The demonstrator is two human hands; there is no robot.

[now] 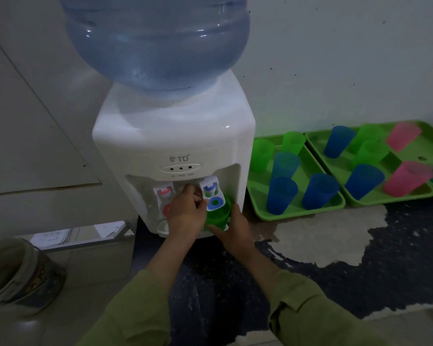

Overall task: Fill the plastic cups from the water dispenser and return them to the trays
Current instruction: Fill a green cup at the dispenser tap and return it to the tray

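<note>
A white water dispenser [175, 146] with a big blue bottle [158, 38] on top stands on the floor in front of me. My right hand [235, 228] holds a green plastic cup [218, 217] under the blue tap [211, 193]. My left hand [185, 213] has its fingers closed on the blue tap's lever. The red tap [163, 196] is to the left, partly hidden by my left hand. To the right, two green trays [298, 208] [425, 143] hold several blue, green and pink cups.
A wall stands behind the dispenser and trays. The floor in front is dark with pale worn patches [323, 233]. A round patterned container [18, 273] sits at the lower left. A cabinet panel [35, 133] and papers on a low shelf [78, 233] are left of the dispenser.
</note>
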